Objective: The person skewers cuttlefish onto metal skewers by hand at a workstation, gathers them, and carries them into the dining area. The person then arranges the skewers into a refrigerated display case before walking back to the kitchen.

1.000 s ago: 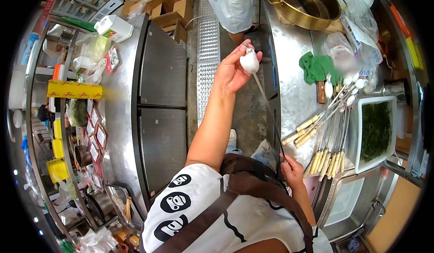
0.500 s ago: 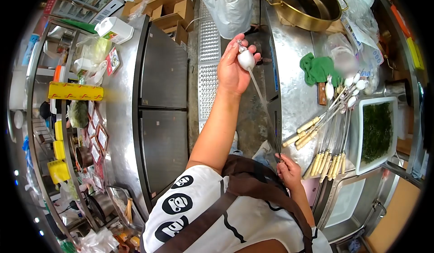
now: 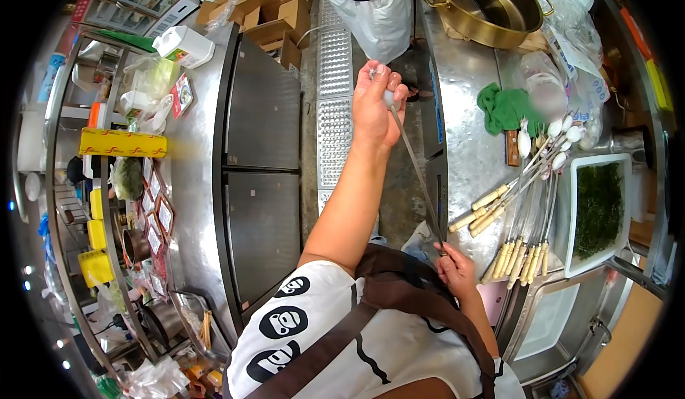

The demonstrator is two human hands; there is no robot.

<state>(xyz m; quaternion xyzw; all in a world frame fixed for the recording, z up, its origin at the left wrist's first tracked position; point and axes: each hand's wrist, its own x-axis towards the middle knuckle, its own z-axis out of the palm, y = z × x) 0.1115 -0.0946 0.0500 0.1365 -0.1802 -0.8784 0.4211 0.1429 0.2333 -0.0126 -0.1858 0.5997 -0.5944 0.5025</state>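
My left hand (image 3: 377,106) is stretched out over the floor between the counters, its fingers curled round a white rounded lump (image 3: 389,97) at the upper end of a long metal skewer (image 3: 414,158). Part of the lump is hidden by the fingers. Near my body, my right hand (image 3: 455,269) is closed on the skewer's lower end, whose handle is mostly hidden. On the right counter lie several skewers with pale wooden handles (image 3: 510,258) and white lumps (image 3: 559,159) at their tips.
A brass pot (image 3: 489,13), a green cloth (image 3: 501,108) and a white tray of dark green shreds (image 3: 629,206) are on the right counter (image 3: 464,149). Another person (image 3: 374,24) stands ahead in the aisle. At left are a steel counter (image 3: 196,178) and cardboard boxes (image 3: 275,13).
My left hand's fingers, which were spread behind the white lump, have closed round it. The other person has come nearer. My right hand stays on the skewer's lower end.
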